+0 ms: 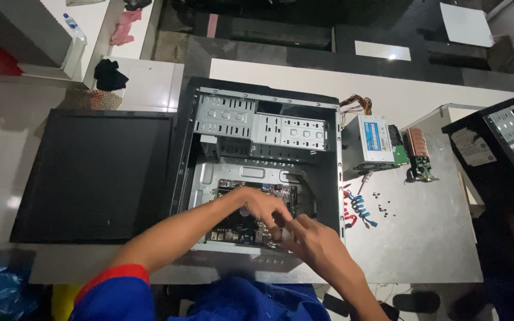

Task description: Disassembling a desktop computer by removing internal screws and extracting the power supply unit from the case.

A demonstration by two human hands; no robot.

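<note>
Left hand [263, 205] – fingers curled, grip unclear | right hand [313, 238] – same | green motherboard [239, 229] in open case [328, 178]

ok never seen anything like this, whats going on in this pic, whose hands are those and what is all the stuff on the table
This is one picture from a camera worn on a person's head, looking down at their own two bare hands. There is no robot.

In the middle an open desktop computer case lies on its side on a grey table. Both hands reach into it over the circuit board at the bottom: the left hand and the right hand meet there. What the fingers hold is too small to tell.

Left of the case lies its flat black side panel. To the right sit a grey power supply box, a card with a copper cooler, coiled blue and red cables and scattered small screws. A second open case sits at the far right.
</note>
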